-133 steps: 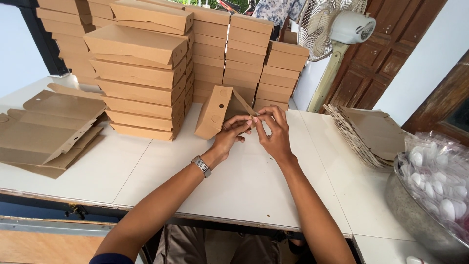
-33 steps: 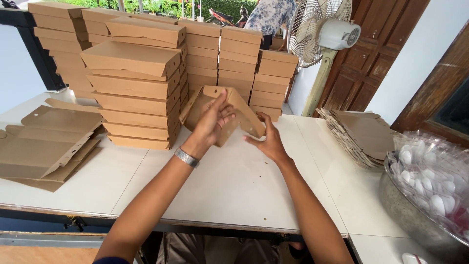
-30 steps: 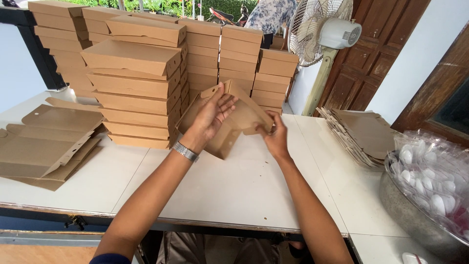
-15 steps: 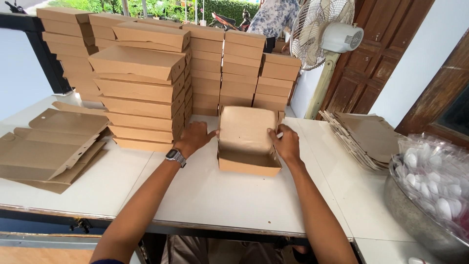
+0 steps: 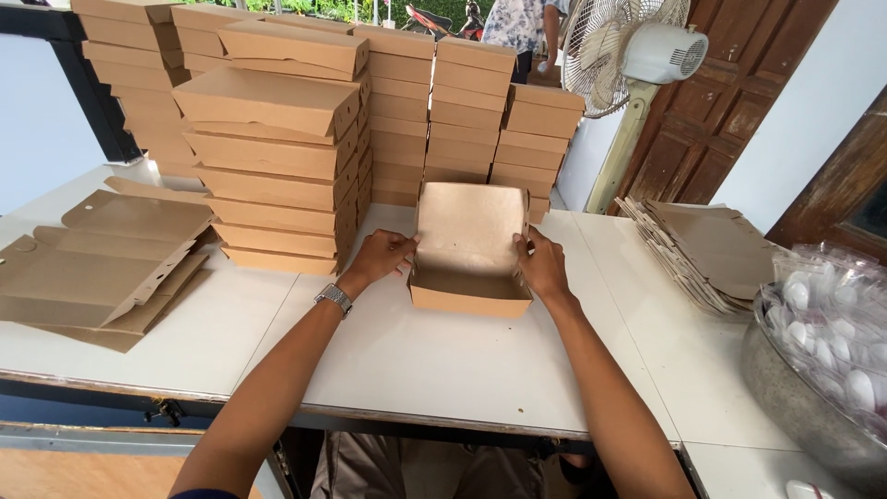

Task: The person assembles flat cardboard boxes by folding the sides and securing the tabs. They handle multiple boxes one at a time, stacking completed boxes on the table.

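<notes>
A brown cardboard box (image 5: 468,268) stands open on the white table (image 5: 443,360), its lid raised at the back. My left hand (image 5: 381,256) grips the box's left side wall, a metal watch on the wrist. My right hand (image 5: 543,265) holds the right side wall. Both hands press on the box from either side, near the lid's hinge.
Tall stacks of folded brown boxes (image 5: 277,157) rise behind and to the left. Flat unfolded box blanks (image 5: 102,259) lie at the left, another pile (image 5: 702,249) at the right. A metal bowl of white packets (image 5: 822,360) sits at the far right. A fan (image 5: 628,55) stands behind.
The box was held up and tilted in the air a second ago; it now sits flat on the table with the lid up and a hand on each side.
</notes>
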